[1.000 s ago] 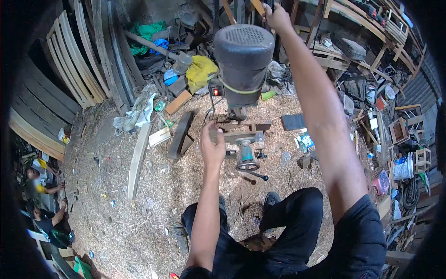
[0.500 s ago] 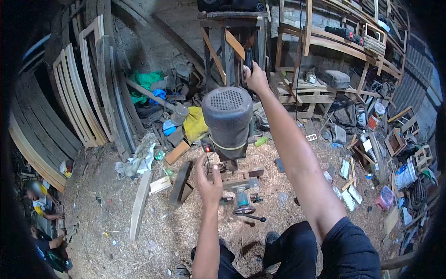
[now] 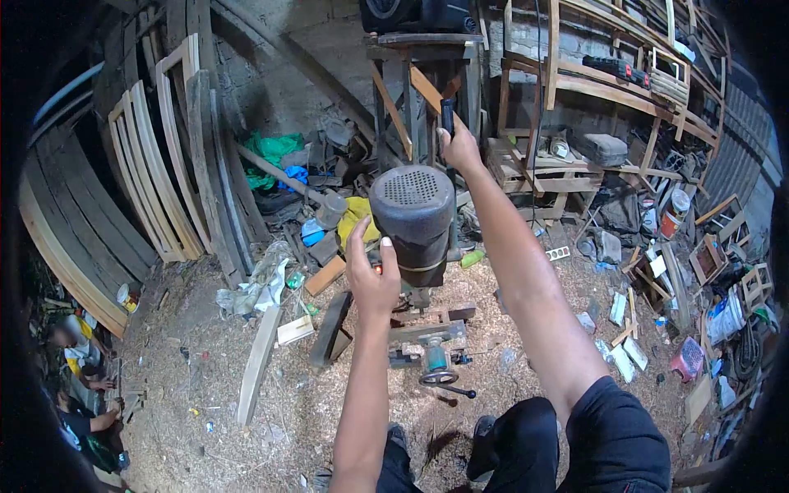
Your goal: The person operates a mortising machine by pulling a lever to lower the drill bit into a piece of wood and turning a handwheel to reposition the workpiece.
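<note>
A grey motor (image 3: 415, 222) with a perforated round top tops the standing machine in front of me. My right hand (image 3: 461, 148) reaches past it and is wrapped around an upright black lever handle (image 3: 447, 117). My left hand (image 3: 372, 275) is raised at the motor's left side, thumb and fingers apart, holding nothing. A small red-lit switch (image 3: 378, 269) shows between its thumb and fingers. Beneath the motor is the machine's vise (image 3: 436, 355) with a handwheel (image 3: 438, 377) and a crank. Wood pieces (image 3: 427, 331) lie around the vise's top.
Shavings cover the floor (image 3: 246, 448). A dark curved board (image 3: 329, 329) and a long pale board (image 3: 260, 366) lie left of the machine. Curved planks (image 3: 78, 238) lean at the left wall. Two people (image 3: 78, 345) work at far left. Scrap and buckets (image 3: 675, 215) crowd the right.
My left hand has risen, its fingers now beside the motor and partly over the red switch. My right hand stays on the lever handle, which now stands slightly lower in view.
</note>
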`<state>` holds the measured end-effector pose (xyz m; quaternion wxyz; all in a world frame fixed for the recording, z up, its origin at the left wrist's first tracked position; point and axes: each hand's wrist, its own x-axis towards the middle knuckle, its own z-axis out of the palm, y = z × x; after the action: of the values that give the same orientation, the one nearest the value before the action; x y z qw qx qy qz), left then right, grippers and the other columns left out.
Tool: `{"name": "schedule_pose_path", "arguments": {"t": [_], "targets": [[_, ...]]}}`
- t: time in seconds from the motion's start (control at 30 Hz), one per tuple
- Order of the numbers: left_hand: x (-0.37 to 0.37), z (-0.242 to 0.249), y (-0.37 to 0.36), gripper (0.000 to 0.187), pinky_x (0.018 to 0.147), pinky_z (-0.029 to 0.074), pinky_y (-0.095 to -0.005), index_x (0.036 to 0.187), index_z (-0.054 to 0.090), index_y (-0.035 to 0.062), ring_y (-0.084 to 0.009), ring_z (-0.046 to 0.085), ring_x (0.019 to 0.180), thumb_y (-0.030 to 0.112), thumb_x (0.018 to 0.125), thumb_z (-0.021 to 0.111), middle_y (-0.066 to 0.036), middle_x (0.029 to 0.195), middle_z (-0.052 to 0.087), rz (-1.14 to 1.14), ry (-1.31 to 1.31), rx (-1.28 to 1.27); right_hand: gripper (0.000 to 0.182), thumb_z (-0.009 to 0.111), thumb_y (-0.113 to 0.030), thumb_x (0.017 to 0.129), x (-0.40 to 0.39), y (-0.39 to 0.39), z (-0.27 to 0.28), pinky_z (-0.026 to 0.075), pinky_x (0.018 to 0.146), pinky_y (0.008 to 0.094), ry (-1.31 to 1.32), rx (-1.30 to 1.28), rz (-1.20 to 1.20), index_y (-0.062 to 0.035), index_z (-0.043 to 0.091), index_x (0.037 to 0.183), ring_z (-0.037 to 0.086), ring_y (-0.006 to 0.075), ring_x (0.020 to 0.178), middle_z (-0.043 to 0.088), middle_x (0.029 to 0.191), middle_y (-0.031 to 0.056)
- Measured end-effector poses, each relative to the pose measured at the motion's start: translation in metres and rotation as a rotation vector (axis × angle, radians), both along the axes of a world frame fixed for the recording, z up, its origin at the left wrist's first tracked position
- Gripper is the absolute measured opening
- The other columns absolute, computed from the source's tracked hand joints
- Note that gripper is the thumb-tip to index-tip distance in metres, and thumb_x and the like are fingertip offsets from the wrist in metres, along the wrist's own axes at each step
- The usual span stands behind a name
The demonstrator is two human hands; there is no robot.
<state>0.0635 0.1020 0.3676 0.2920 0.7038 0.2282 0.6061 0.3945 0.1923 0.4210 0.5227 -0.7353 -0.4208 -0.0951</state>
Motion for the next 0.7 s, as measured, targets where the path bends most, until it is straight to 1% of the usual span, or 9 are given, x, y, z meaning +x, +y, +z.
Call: {"name": "schedule_pose_path", "arguments": {"t": [0.13, 0.3, 0.4, 0.47, 0.53, 0.6, 0.63, 0.67, 0.7], "targets": [[-0.008, 0.007, -0.008, 0.043, 0.108, 0.039, -0.0429, 0.132, 0.051, -0.0044, -0.0368, 0.054, 0.125, 0.010, 0.092, 0.058, -0.023, 0.132, 0.057, 0.030, 0.048, 0.033, 0.051, 0.059, -0.035, 0.096, -0.005, -0.013, -0.010, 0.049, 0.093, 0.0523, -0.059, -0.167, -0.055, 0.0002, 0.052, 0.132, 0.061, 0.0479, 0.108, 0.065, 0.112, 0.0308], [-0.029, -0.019, -0.026, 0.042, 0.107, 0.040, -0.0407, 0.131, 0.053, -0.0035, -0.0336, 0.055, 0.123, 0.011, 0.092, 0.059, -0.021, 0.130, 0.058, -0.012, 0.048, -0.075, 0.046, 0.062, -0.036, 0.094, -0.009, -0.055, -0.065, 0.051, 0.090, 0.0489, -0.008, -0.034, -0.040, -0.0022, 0.058, 0.125, 0.064, 0.0443, 0.106, 0.068, 0.110, 0.0260], [-0.049, -0.094, -0.046, 0.037, 0.103, 0.043, -0.0383, 0.128, 0.053, -0.0036, -0.0318, 0.058, 0.119, 0.008, 0.093, 0.057, -0.019, 0.125, 0.061, -0.035, 0.032, -0.290, 0.037, 0.065, -0.030, 0.095, -0.057, -0.125, -0.122, 0.053, 0.085, 0.0390, 0.108, 0.066, -0.090, 0.0006, 0.063, 0.116, 0.069, 0.0354, 0.099, 0.070, 0.104, 0.0226], [-0.066, -0.171, -0.056, 0.036, 0.104, 0.042, -0.0382, 0.129, 0.053, -0.0027, -0.0320, 0.058, 0.119, 0.007, 0.095, 0.055, -0.019, 0.126, 0.060, -0.059, 0.200, -0.502, 0.041, 0.063, -0.029, 0.092, -0.071, -0.161, -0.210, 0.050, 0.085, 0.0479, 0.164, 0.202, -0.021, 0.0043, 0.058, 0.116, 0.064, 0.0444, 0.098, 0.066, 0.102, 0.0287], [-0.078, -0.230, -0.080, 0.035, 0.106, 0.041, -0.0403, 0.130, 0.053, -0.0003, -0.0325, 0.057, 0.122, 0.012, 0.098, 0.052, -0.021, 0.130, 0.059, -0.031, 0.476, -0.568, 0.041, 0.062, -0.026, 0.092, -0.096, -0.209, -0.299, 0.049, 0.086, 0.0510, 0.194, -0.093, -0.125, 0.0066, 0.055, 0.116, 0.062, 0.0476, 0.098, 0.064, 0.105, 0.0302], [-0.072, -0.304, -0.097, 0.037, 0.108, 0.040, -0.0437, 0.134, 0.052, 0.0017, -0.0363, 0.054, 0.126, 0.017, 0.100, 0.048, -0.023, 0.134, 0.056, -0.101, 0.506, -0.654, 0.044, 0.059, -0.024, 0.092, -0.147, -0.264, -0.362, 0.046, 0.090, 0.0525, 0.306, -0.292, -0.121, 0.0113, 0.052, 0.118, 0.058, 0.0500, 0.101, 0.060, 0.106, 0.0343], [-0.067, -0.310, -0.103, 0.040, 0.110, 0.038, -0.0440, 0.137, 0.049, 0.0015, -0.0375, 0.051, 0.129, 0.020, 0.101, 0.046, -0.024, 0.138, 0.053, -0.181, 0.555, -0.591, 0.045, 0.059, -0.024, 0.091, -0.165, -0.281, -0.425, 0.046, 0.089, 0.0536, 0.103, -0.256, -0.228, 0.0130, 0.051, 0.116, 0.057, 0.0508, 0.101, 0.058, 0.108, 0.0368], [-0.065, -0.318, -0.109, 0.044, 0.112, 0.036, -0.0444, 0.140, 0.046, 0.0013, -0.0387, 0.047, 0.133, 0.022, 0.102, 0.045, -0.025, 0.141, 0.050, -0.263, 0.612, -0.529, 0.040, 0.056, -0.022, 0.094, -0.183, -0.296, -0.458, 0.047, 0.089, 0.0528, 0.233, -0.491, -0.237, 0.0108, 0.054, 0.118, 0.060, 0.0475, 0.105, 0.061, 0.105, 0.0373], [-0.066, -0.329, -0.118, 0.047, 0.114, 0.034, -0.0448, 0.143, 0.043, 0.0012, -0.0399, 0.044, 0.136, 0.024, 0.102, 0.044, -0.026, 0.145, 0.046, -0.346, 0.670, -0.472, 0.043, 0.049, -0.026, 0.098, -0.216, -0.316, -0.438, 0.046, 0.094, 0.0531, 0.285, -0.650, -0.161, 0.0096, 0.054, 0.121, 0.058, 0.0483, 0.110, 0.060, 0.109, 0.0377]]}}
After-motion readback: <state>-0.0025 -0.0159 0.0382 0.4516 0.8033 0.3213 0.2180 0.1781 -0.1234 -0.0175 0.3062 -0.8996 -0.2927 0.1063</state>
